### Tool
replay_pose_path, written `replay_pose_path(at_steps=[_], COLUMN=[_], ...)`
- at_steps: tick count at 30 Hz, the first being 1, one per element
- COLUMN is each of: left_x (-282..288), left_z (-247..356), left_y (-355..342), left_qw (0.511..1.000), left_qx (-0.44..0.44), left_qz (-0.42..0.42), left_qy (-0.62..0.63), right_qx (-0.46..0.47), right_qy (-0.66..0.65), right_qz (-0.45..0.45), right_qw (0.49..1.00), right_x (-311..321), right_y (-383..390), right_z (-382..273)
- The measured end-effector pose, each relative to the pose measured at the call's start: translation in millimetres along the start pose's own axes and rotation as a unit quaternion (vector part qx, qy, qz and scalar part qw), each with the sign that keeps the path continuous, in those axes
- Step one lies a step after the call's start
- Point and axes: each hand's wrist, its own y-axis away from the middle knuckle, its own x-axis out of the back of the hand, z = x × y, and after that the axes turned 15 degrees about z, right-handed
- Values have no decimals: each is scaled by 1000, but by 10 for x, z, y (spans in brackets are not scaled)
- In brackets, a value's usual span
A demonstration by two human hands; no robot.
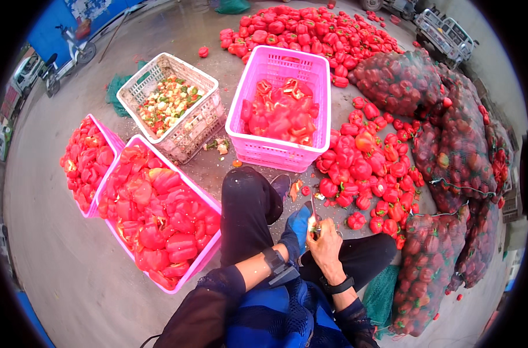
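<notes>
My left hand (297,225), in a blue glove, is closed close against my right hand, in front of my lap. Whatever its fingers hold, if anything, is too small to name. My bare right hand (326,243) is closed around a small knife (313,206), whose thin blade points away from me. A small pale patch shows between the two hands. Just beyond to the right lies a loose heap of whole red peppers (360,165). Ahead of my knees stands a pink crate (278,146) partly filled with cut red peppers (280,116).
At left, two pink crates (197,191) brim with cut peppers. A whitish crate (185,136) holds cores and scraps. Bulging mesh sacks of peppers (429,272) line the right side. Far back lies a large pepper pile (310,35); a scooter (72,49) and a small truck (447,35) stand beyond.
</notes>
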Motion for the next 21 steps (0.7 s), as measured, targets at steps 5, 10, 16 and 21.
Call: replay_pose_path(at_steps=[5, 10, 16, 21], left_x=[13, 96, 16, -46], left_z=[-101, -184, -325, -291], left_y=[-101, -189, -250, -325], left_qw=[994, 989, 972, 970], left_qx=[82, 84, 176, 172], left_qz=[45, -26, -29, -89], left_qy=[60, 119, 151, 147], right_qx=[-17, -120, -37, -18], right_qy=[20, -5, 34, 47], right_qz=[-8, 7, 88, 139], right_qw=[1000, 993, 995, 989], right_x=[-25, -100, -11, 0], right_y=[50, 79, 98, 4], right_z=[32, 35, 20, 24])
